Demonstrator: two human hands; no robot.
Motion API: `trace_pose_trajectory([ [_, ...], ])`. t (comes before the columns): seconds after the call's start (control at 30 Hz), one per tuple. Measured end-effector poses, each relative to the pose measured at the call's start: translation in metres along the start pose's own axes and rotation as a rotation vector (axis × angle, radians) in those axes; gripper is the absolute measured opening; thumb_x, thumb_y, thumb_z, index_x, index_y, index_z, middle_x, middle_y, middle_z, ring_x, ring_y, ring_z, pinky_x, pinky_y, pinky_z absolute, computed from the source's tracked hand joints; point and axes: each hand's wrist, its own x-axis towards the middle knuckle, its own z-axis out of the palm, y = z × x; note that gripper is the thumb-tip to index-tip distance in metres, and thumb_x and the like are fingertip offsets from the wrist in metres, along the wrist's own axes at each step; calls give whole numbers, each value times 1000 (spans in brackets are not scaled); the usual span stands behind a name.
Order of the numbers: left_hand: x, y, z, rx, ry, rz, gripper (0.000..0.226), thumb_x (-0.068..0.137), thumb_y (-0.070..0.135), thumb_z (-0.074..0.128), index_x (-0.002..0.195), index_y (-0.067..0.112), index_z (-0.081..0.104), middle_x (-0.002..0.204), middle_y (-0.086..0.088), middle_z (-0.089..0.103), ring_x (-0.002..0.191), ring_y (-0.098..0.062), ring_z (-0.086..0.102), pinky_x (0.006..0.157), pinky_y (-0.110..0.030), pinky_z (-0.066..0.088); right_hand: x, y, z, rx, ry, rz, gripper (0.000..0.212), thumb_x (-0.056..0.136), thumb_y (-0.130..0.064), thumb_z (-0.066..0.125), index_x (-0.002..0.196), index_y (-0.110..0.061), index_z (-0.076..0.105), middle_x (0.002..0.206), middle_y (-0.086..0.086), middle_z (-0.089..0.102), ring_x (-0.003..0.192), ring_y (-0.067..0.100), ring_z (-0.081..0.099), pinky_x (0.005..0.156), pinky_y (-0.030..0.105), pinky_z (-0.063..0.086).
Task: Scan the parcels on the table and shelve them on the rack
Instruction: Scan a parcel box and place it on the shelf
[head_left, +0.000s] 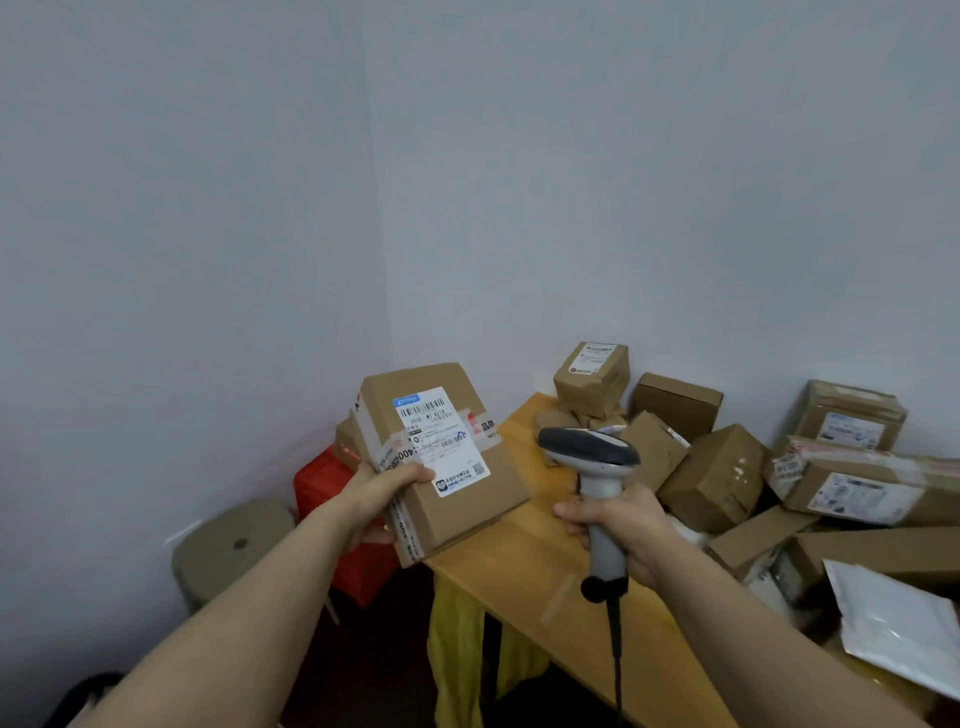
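Observation:
My left hand (382, 499) grips a flat cardboard parcel (457, 499) by its lower left edge, thumb on top, and holds it tilted above the table's left end. Its white shipping label with barcodes faces me. My right hand (618, 525) grips the handle of a grey and white barcode scanner (592, 457). The scanner's dark head points left toward the parcel's label, a short gap away. A black cable hangs from the handle. The rack is out of sight.
A wooden table (530, 561) runs to the right, piled with several brown parcels (711, 483) and a white padded envelope (893, 629). Left of the table stand a red crate (322, 488) and a beige round stool (234, 545). Yellow cloth (457, 649) hangs under the table.

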Motion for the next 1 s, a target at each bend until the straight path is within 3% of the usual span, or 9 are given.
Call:
trace_pose_trajectory([
  [0.13, -52, -16, -28, -34, 60, 23, 89, 51, 42, 77, 132, 26, 45, 110, -1, 68, 96, -21, 65, 73, -38, 55, -28, 8, 22, 19, -40, -60, 28, 72, 5, 79, 93, -3, 63, 78, 13, 69, 59, 19, 68, 53, 29, 48],
  [0.2, -83, -28, -43, -37, 84, 18, 86, 53, 41, 77, 132, 24, 47, 113, -3, 67, 101, -23, 64, 84, -45, 54, -44, 17, 34, 58, -82, -63, 26, 74, 7, 76, 94, -2, 63, 84, 16, 70, 66, 22, 70, 56, 30, 52],
  [0.33, -150, -57, -77, -29, 149, 0, 87, 53, 43, 76, 133, 24, 45, 114, -3, 66, 101, -23, 64, 82, -44, 54, -77, 40, 67, 111, -151, -43, 24, 74, 10, 74, 92, -3, 65, 88, 16, 70, 76, 30, 70, 76, 38, 57],
  [0.5, -228, -91, -132, -39, 239, -26, 94, 41, 52, 77, 127, 26, 47, 115, -1, 64, 104, -22, 63, 77, -42, 58, -123, 62, 127, 104, -274, -31, 24, 74, 6, 76, 92, -7, 68, 83, 11, 73, 72, 23, 72, 64, 30, 56],
  [0.57, -259, -101, -156, -65, 280, -29, 93, 42, 52, 77, 127, 25, 48, 114, -2, 65, 102, -20, 64, 71, -38, 58, -143, 64, 156, 82, -346, -37, 26, 75, 4, 76, 97, -7, 68, 85, 12, 73, 74, 23, 71, 65, 29, 54],
  [0.7, -317, -124, -209, -148, 382, -18, 83, 54, 43, 77, 129, 23, 47, 118, -5, 63, 107, -23, 62, 79, -44, 57, -191, 70, 217, 62, -441, -45, 36, 74, 6, 76, 108, 1, 64, 90, 16, 71, 78, 26, 69, 70, 33, 55],
  [0.77, -349, -134, -238, -170, 401, -1, 81, 54, 42, 77, 127, 23, 50, 114, -4, 65, 103, -21, 63, 69, -38, 58, -216, 72, 249, 59, -472, -50, 38, 74, 7, 76, 109, 2, 63, 95, 19, 71, 79, 28, 70, 69, 34, 55],
  [0.9, -416, -156, -307, -153, 474, 17, 77, 49, 48, 75, 121, 28, 54, 113, -2, 65, 102, -19, 62, 68, -35, 57, -273, 80, 326, 69, -561, -73, 35, 73, 6, 76, 107, 0, 66, 86, 15, 72, 72, 26, 71, 57, 29, 55],
  [1.0, -469, -179, -366, -176, 546, 23, 67, 57, 46, 71, 120, 29, 55, 111, -2, 66, 101, -18, 61, 74, -38, 58, -322, 94, 392, 64, -627, -63, 38, 73, 4, 77, 109, 0, 66, 95, 20, 72, 83, 32, 70, 69, 37, 58],
])
